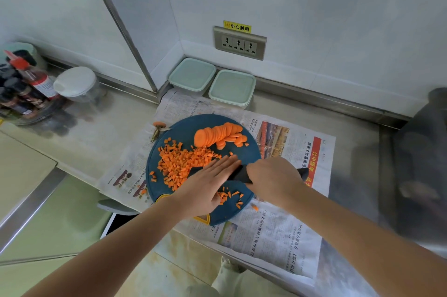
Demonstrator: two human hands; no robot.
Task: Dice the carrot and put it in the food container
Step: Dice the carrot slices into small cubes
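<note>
Mid-dicing: right hand (273, 175) grips knife (238, 173), left hand (208, 180) flat, fingers straight on blade, by dice (183, 163) on board (183, 127). Slices (220, 135) uncut. Next: dice them; containers (192, 76) still lidded.

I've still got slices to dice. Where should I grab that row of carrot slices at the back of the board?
Come from above and pinch the carrot slices across the row's two long sides, on their rims. They lean overlapped like fallen dominoes, so squeezing the rims probably lifts several together.
</note>
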